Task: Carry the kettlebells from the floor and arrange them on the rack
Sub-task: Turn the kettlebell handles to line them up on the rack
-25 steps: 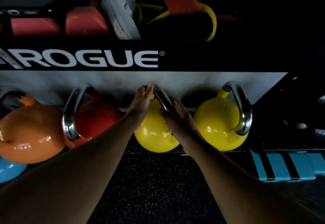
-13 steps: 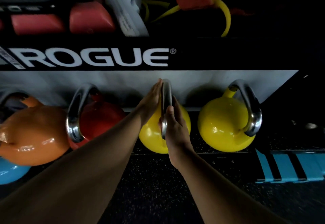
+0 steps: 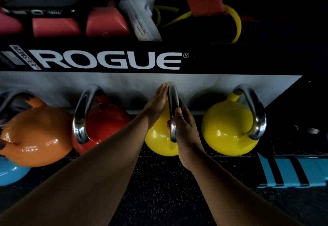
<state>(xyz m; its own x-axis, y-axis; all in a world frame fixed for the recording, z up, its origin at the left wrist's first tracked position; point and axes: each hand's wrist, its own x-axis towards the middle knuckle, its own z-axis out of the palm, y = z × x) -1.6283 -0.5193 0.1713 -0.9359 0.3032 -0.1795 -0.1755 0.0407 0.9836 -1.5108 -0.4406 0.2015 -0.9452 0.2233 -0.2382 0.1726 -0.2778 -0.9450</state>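
I am on the placing step: the yellow kettlebell (image 3: 159, 137) at the centre of the frame sits on the bottom shelf of the rack (image 3: 230, 62), between the red kettlebell (image 3: 106, 119) to its left and a second yellow kettlebell (image 3: 229, 128) to its right. Its steel handle (image 3: 172, 112) stands edge-on toward me. My left hand (image 3: 156, 106) lies flat and open against the handle's left side, fingers straight. My right hand (image 3: 184, 129) is open too, palm against the right side, thumb tip resting on the steel. Neither hand is closed around it; I am only steadying it. Next, I judge, I should let go cleanly without tipping it, then fetch another from the floor.
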